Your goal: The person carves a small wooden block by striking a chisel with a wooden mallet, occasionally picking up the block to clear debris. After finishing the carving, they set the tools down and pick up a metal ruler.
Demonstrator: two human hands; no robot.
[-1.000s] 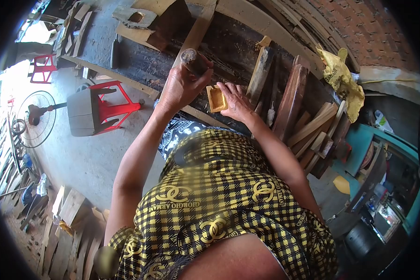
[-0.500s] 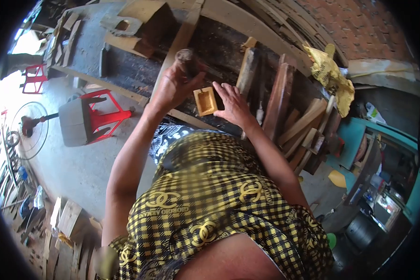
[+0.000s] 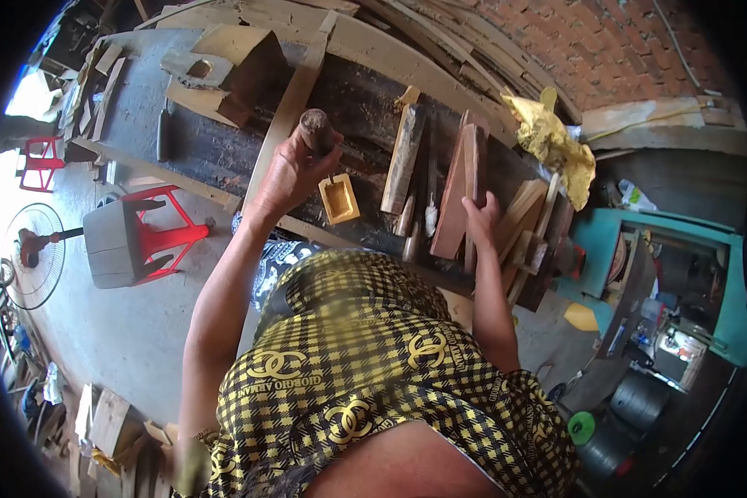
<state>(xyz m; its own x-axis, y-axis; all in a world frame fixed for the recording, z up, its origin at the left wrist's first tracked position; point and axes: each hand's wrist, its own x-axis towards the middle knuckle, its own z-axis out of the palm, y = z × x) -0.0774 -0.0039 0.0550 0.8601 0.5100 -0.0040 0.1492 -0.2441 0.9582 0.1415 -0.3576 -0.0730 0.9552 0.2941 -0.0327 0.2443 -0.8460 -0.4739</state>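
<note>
In my left hand (image 3: 295,170) is a round dark wooden mallet (image 3: 316,131) with a battered end facing up, the fingers wrapped round it. Just below that hand a small yellowish wooden block (image 3: 354,207) with a rectangular hollow lies on the dark workbench (image 3: 212,153). To the right, my right hand (image 3: 482,222) is closed at the near part of a narrow reddish-brown wooden strip (image 3: 471,158), thumb on one side and fingers on the other. Beside this strip lies a wider reddish board (image 3: 450,212).
A squared timber piece (image 3: 404,158) and a thin white-tipped tool (image 3: 431,217) lie between the hands. Crumpled yellow plastic (image 3: 548,137) sits at the bench's right end. A red stool (image 3: 162,236), a fan (image 3: 33,249) and a teal cabinet (image 3: 722,249) stand around.
My right hand has left the hollowed block and moved right to the reddish-brown strip. My left hand still holds the mallet above the block. The view has shifted slightly.
</note>
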